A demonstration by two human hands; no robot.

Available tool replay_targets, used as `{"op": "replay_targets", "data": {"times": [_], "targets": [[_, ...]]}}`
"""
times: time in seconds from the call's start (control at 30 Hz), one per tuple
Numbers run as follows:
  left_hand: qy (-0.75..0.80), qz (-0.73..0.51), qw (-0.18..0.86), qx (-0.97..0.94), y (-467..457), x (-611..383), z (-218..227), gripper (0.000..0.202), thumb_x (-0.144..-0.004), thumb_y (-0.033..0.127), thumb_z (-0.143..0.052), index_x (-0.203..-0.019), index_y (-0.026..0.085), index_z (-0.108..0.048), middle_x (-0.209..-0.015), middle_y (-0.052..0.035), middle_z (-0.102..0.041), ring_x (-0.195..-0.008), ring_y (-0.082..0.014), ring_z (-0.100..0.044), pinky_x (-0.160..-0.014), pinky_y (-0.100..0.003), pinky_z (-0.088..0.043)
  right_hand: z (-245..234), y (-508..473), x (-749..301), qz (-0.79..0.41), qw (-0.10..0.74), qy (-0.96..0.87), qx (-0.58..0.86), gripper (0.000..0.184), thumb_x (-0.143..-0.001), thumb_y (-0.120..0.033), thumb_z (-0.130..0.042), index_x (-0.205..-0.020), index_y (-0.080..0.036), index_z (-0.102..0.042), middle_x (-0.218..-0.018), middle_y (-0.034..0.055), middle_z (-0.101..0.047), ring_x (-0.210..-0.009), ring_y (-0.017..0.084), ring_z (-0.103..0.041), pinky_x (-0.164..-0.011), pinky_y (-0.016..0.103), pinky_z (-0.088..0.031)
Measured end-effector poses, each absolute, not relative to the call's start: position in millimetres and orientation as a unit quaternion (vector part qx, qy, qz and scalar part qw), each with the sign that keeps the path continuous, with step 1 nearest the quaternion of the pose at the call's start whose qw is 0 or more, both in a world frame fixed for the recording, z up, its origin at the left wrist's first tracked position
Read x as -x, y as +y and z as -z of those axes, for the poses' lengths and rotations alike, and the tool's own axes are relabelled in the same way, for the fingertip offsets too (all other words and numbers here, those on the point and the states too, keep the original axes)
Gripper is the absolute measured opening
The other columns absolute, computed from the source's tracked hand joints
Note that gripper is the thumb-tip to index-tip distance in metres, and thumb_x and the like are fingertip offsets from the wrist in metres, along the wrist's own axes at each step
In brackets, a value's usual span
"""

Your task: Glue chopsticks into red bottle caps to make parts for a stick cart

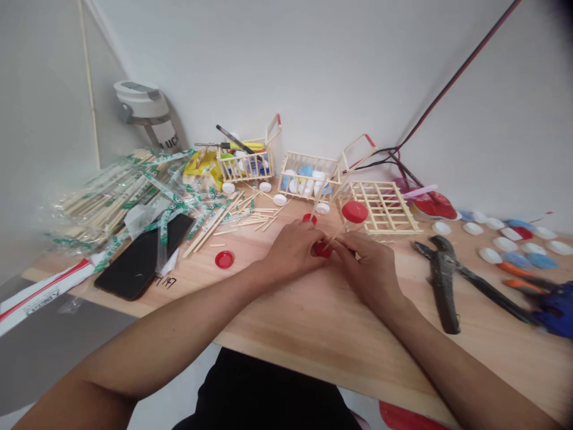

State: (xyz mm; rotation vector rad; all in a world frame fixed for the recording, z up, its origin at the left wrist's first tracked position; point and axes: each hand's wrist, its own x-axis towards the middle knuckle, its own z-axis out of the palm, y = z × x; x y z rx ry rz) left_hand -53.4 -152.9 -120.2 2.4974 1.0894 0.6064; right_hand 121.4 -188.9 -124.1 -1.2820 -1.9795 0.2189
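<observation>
My left hand (293,248) is closed around a red bottle cap (323,249) near the middle of the table. Fingers of my right hand (369,260) pinch a thin wooden stick (335,237) beside that cap. The stick's lower end meets the cap; whether it goes into it I cannot tell. Another red cap (355,212) shows just above my right fingers, at the stick's upper end. Behind my left hand is a further red cap (309,219), with a stick rising near it. One loose red cap (224,259) lies left of my left hand.
Two small stick carts (308,179) with cap wheels hold bottle caps. A stick grid frame (385,208) lies right of them. Left are bagged chopsticks (116,197), cut sticks (264,216) and a phone (145,257). Right are a cutter tool (443,280), pliers (523,278) and several caps (505,243).
</observation>
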Motion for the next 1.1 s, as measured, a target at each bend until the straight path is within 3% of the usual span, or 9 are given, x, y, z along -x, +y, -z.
{"op": "replay_targets", "data": {"times": [1.1], "targets": [[0.380, -0.209, 0.205, -0.878, -153.3, 55.3, 115.3, 0.023, -0.080, 0.040, -0.065, -0.086, 0.018, -0.064, -0.089, -0.0052, -0.059, -0.087, -0.0212, -0.052, -0.077, -0.032, -0.040, 126.2, -188.5, -120.7, -0.083, 0.387, -0.775, 0.492, 0.021, -0.091, -0.022, -0.054, -0.072, -0.021, -0.063, -0.072, 0.0002, -0.065, -0.069, 0.014, -0.057, -0.064, 0.027, -0.043]]}}
